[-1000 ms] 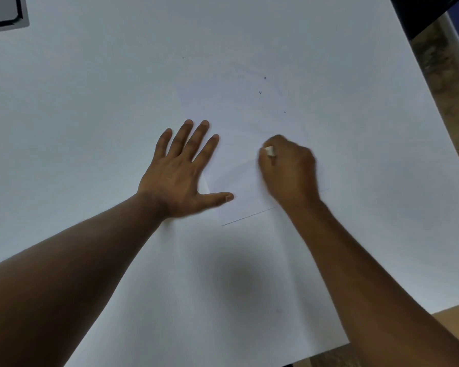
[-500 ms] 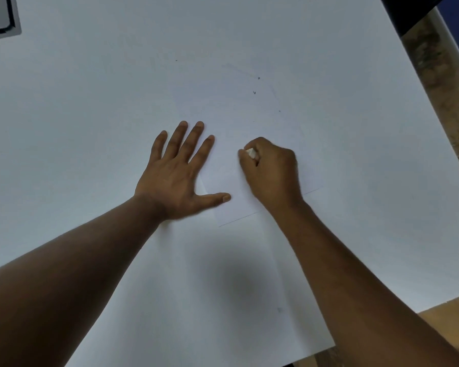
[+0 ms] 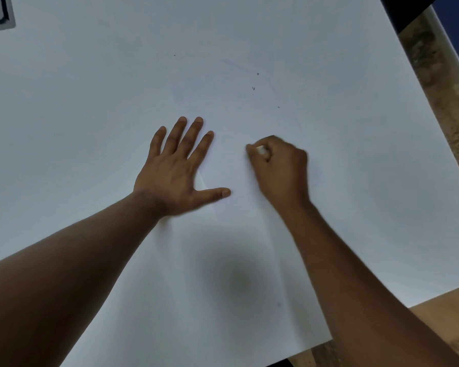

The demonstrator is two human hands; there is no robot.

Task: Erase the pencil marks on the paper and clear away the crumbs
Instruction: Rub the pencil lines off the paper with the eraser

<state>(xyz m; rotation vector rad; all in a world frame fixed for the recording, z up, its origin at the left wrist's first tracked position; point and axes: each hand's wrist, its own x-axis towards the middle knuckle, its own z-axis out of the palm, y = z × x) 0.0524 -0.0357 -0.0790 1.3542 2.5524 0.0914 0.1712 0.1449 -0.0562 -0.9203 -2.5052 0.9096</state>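
Erasing underway: small white eraser pinched in right hand, flat open left hand pinning white paper sheet, dark crumbs at twelve o'clock uncleared.

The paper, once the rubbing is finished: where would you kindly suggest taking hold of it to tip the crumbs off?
Probably the near edge of the paper, pinched from the person's side: it lies flat, the left hand covers its left edge, and the crumbs sit farther away.
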